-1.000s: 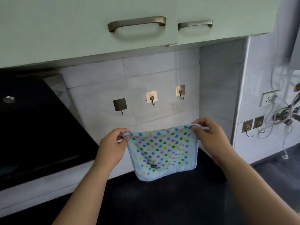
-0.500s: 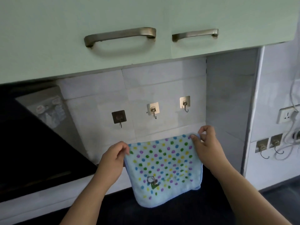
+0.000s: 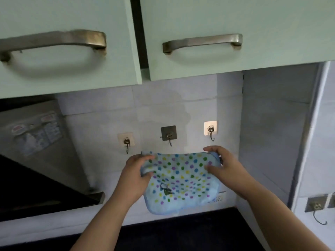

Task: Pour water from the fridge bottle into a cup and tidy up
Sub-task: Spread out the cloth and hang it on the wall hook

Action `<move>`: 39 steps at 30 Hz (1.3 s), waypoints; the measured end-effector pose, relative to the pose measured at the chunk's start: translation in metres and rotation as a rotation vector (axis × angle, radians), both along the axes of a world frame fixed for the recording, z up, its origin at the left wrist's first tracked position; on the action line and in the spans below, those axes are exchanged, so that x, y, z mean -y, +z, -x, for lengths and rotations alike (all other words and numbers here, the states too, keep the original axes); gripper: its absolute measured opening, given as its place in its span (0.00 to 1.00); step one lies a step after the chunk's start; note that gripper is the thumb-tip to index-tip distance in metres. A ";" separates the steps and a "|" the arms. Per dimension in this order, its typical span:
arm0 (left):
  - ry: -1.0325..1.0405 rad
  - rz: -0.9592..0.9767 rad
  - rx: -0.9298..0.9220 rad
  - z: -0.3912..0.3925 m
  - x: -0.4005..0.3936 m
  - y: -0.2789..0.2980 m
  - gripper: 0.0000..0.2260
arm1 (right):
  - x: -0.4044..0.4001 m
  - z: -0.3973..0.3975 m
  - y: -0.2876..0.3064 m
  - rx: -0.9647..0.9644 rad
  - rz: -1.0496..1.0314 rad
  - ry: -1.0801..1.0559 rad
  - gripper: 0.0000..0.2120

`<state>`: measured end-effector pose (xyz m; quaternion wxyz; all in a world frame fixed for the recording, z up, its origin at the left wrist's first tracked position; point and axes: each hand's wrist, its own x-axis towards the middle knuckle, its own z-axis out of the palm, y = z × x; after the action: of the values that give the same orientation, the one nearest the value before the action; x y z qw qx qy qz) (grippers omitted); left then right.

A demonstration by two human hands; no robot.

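Both forearms reach forward and up. The left hand and right hand each pinch with curled fingers, thumbs facing inward.

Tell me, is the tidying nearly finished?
Probably nearly. No bottle or cup shows here, so the pouring can't be checked. In hand: the left hand and right hand hold the dotted cloth just below the wall hooks. Left: hanging it on a hook; none holds it yet.
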<state>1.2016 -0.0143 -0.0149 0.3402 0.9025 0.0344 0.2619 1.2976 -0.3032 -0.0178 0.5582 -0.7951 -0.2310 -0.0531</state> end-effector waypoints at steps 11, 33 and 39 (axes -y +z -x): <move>-0.041 0.053 -0.013 -0.100 0.060 -0.008 0.18 | 0.039 -0.102 0.002 0.238 0.205 -0.352 0.13; 0.017 -0.099 -0.442 -0.242 0.140 -0.083 0.20 | 0.040 -0.255 -0.083 -0.126 0.511 -0.190 0.19; -0.054 0.274 -0.346 -0.256 0.158 -0.077 0.07 | 0.041 -0.243 -0.077 -0.013 0.323 -0.141 0.22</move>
<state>1.4574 -0.1727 -0.0916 0.4554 0.8800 0.1030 0.0869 1.5402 -0.3438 -0.0946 0.4194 -0.8890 -0.1768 -0.0492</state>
